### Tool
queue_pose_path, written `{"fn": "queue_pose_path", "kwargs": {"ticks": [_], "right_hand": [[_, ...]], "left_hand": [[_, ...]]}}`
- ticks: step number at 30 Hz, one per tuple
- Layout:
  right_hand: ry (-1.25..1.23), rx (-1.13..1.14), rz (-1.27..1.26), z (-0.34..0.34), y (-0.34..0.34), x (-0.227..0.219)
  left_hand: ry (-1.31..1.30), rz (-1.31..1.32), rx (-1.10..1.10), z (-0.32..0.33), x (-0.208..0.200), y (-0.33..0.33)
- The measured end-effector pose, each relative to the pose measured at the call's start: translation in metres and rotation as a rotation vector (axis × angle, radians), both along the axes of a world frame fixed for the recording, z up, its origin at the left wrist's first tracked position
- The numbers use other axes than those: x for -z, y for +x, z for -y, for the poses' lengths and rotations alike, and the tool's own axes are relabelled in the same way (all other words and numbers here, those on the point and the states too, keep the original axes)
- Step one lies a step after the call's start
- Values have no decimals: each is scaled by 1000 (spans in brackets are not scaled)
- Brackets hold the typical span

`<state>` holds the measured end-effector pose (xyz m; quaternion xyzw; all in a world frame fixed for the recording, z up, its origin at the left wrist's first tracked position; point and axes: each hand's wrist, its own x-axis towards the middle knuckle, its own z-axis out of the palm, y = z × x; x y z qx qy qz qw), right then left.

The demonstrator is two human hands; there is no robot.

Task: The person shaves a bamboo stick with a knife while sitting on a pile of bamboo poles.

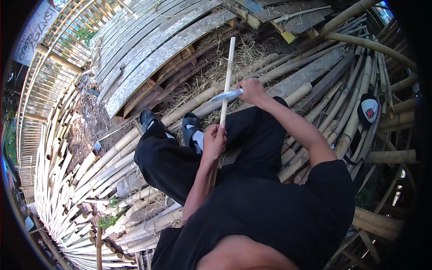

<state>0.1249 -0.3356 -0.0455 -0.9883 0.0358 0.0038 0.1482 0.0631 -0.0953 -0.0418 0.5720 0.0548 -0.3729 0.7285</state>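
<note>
My left hand (pixel 214 140) is closed round the lower part of a long, pale bamboo strip (pixel 228 72), which slants upward away from me. In my right hand (pixel 253 91) is the handle of a knife (pixel 226 95); the fist hides most of that handle. The knife's broad, greyish blade points left and crosses the strip about midway along its visible length. Whether the edge touches the strip or passes just over it, I cannot tell. Below my left hand, the strip's near end is mostly hidden by my forearm and dark clothes.
Many bamboo poles (pixel 130 144) lie beneath and around my legs. Ahead stands a slatted wooden platform (pixel 148 49) with shavings along its edge. A cap (pixel 369 110) rests on poles at the right. A bamboo fence (pixel 58 63) runs along the left, and thick poles (pixel 373 45) cross the upper right.
</note>
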Motion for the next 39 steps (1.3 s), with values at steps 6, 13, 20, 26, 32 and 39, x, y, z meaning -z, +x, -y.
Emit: {"fn": "queue_pose_path", "kwargs": {"ticks": [6,13,20,26,32,39], "right_hand": [[185,468,55,9,44,20],[1299,282,-113,-20,6,13],[717,177,-56,-22,-33,1],[373,108,15,-31,-50,-12],[26,-371,287,11,-25,-12],[428,68,226,7,21,18]], "left_hand": [[21,156,2,16,6,12],[-19,-24,-5,1,5,8],[-50,-76,-29,-8,-13,11],[-62,-114,-8,-10,-12,13],[-104,-160,46,-9,-23,11],[-111,-103,0,-9,-18,24]]}}
